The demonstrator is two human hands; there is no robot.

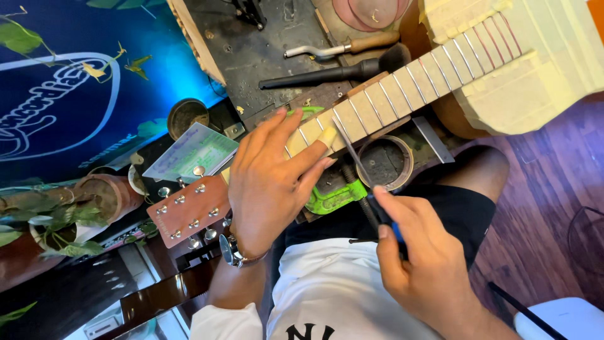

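Both hands meet at my masked guitar neck (402, 85), running up-right: left hand (270, 182) presses it flat; right hand (421, 264), nearer me, pinches the thin metal file (353, 148).

Guitar neck (402, 88): runs diagonally from the upper right of the frame down to the centre left, its fingerboard covered in pale tape between bare metal frets. Headstock (189, 211): reddish-brown, at centre left, studded with silver tuning pegs. Guitar body (535, 88): at upper right, masked in the same pale tape. Thin metal file (352, 151): slender and grey, tilted, its upper tip lying on the fingerboard at frame centre, its lower end toward the bottom centre.
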